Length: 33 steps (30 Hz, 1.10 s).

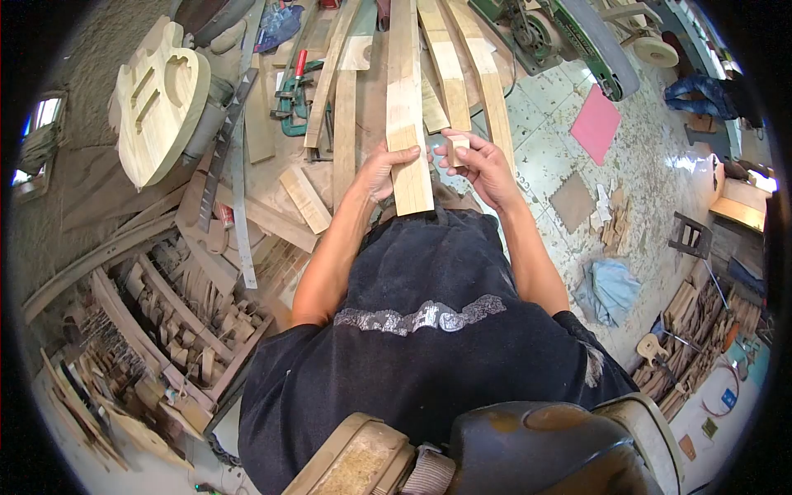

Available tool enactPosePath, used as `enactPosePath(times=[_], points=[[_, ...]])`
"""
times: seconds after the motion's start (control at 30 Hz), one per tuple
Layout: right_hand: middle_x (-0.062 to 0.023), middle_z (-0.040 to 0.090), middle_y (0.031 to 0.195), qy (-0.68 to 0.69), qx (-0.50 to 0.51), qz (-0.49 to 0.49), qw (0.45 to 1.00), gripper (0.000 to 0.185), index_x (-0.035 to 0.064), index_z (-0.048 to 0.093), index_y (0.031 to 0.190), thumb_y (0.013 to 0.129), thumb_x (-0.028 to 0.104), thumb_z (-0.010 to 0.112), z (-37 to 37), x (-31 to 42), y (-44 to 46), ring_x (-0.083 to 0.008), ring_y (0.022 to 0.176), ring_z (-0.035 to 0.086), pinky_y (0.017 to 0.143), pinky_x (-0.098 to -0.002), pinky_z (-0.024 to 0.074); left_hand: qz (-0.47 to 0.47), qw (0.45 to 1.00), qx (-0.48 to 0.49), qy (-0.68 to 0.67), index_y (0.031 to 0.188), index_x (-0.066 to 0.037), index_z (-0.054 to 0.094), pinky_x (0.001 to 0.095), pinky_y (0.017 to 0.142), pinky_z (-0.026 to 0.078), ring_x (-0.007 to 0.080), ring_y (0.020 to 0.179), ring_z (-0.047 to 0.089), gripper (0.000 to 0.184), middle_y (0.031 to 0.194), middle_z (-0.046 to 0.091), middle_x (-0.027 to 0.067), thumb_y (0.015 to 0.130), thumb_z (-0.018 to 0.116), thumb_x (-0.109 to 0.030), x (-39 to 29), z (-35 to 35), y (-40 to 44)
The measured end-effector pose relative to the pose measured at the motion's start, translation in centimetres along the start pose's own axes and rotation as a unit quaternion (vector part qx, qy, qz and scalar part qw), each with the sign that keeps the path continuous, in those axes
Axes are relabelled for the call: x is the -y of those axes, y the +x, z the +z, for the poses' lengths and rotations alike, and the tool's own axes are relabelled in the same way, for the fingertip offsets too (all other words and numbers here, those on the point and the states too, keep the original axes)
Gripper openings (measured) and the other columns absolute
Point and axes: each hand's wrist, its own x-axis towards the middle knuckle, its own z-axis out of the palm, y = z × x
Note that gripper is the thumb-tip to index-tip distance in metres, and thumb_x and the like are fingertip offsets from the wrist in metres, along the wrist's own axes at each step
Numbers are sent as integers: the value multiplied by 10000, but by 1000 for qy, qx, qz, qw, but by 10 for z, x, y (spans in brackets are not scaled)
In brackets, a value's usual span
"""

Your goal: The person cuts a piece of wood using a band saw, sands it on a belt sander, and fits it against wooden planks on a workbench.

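Note:
A long pale wooden board (405,107) points toward my body, its near end by my waist. Around that near end is my left hand (385,169), closed with the thumb lying across the top face. Just right of the board, my right hand (487,167) pinches a small wood block (456,151) between thumb and fingers. The block is beside the board's edge; whether they touch I cannot tell. More long wooden strips (445,66) lie on both sides of the board.
Left of the strips are green clamps (290,103), a metal ruler (239,190) and a guitar-shaped wooden body (161,103). A green belt machine (569,41) stands at upper right. Wood scraps fill a rack (165,322) at lower left. A blue cloth (608,290) lies on the floor. Another person's legs (701,97) show far right.

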Motion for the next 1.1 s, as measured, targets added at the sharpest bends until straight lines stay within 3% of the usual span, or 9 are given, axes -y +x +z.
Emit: enactPosePath(times=[0.17,0.47,0.77,0.87,0.97,1.1], points=[[-171,667,1208,-57,13,-50,997,503,-29,527,1357,888,52,688,14,9,-3,-235,1061,671,868,-318,534,3,1000,-4,1,1316,6,503,353,845,587,217,1018,676,496,1129,658,120,867,703,-60,2,-3,1],[-184,659,1226,-61,14,-48,997,568,-35,510,1368,849,25,731,14,14,-4,-254,1090,665,880,-323,538,-3,1000,-9,1,1308,24,507,353,867,589,226,994,691,481,1117,670,130,868,686,-49,4,-4,1],[-242,537,1379,67,63,-26,995,589,-55,322,1487,985,118,578,9,14,-6,-275,1184,625,939,-287,555,-7,1000,-15,-3,1280,-5,508,390,780,607,232,919,690,476,1035,655,112,855,715,-65,-2,6,-2],[-272,539,1357,106,67,-35,991,550,-66,310,1487,1036,192,488,9,13,-7,-261,1133,642,919,-290,560,-9,1000,-4,-8,1282,-6,506,395,793,607,246,947,693,479,1028,656,116,855,715,-65,0,0,0],[-316,527,1337,270,128,-66,952,605,-102,315,1464,1043,305,469,-6,0,-1,-251,1005,665,881,-314,590,-7,1000,-16,-3,1282,-2,504,403,815,603,262,970,692,482,1037,661,129,854,718,-63,1,2,0],[-320,577,1250,366,116,-47,922,628,-131,344,1425,1056,372,412,-15,-8,3,-244,881,664,808,-324,601,-11,1000,-24,3,1287,8,495,409,842,596,275,976,690,492,1057,663,146,853,718,-52,1,-1,1]])
